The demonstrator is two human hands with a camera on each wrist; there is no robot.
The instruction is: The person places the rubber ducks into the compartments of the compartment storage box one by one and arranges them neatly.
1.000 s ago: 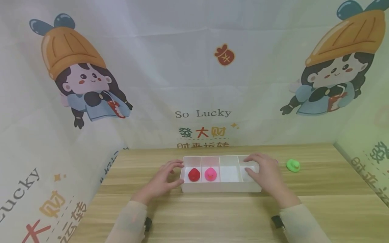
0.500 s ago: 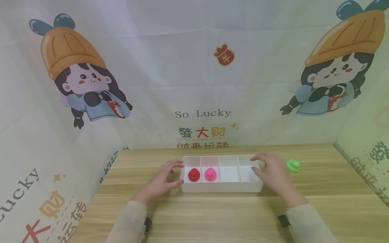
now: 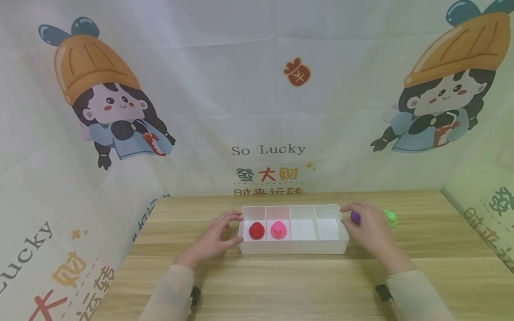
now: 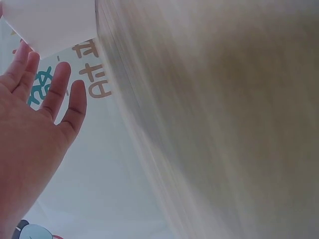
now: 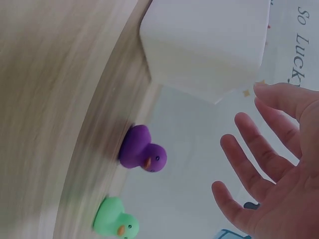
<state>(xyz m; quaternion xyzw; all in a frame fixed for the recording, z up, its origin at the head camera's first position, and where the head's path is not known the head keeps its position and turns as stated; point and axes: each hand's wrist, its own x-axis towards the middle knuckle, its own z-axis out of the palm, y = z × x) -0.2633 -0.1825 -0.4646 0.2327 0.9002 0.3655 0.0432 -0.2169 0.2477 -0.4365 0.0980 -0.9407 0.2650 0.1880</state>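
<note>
A white box (image 3: 293, 248) with several compartments in a row stands on the table. Its leftmost section contains a red rubber duck (image 3: 256, 231), and a pink rubber duck (image 3: 278, 230) sits in the one beside it. My left hand (image 3: 218, 234) rests at the box's left end, its fingertips and thumb right at the rim. At the right end, my right hand (image 3: 367, 227) has its fingers spread and nothing in its grasp. Behind that hand, partly covered, are a purple rubber duck (image 5: 141, 149) and a green rubber duck (image 5: 114, 219), both on the tabletop.
The wooden table (image 3: 281, 290) ends at the back against a printed cloth backdrop (image 3: 265, 102) with cartoon figures and lettering. Similar cloth hangs along both sides.
My right hand has moved right, from over the rightmost compartment to just outside the box's end. Part of the purple duck now shows, and the green duck is partly covered. My left hand stays put.
</note>
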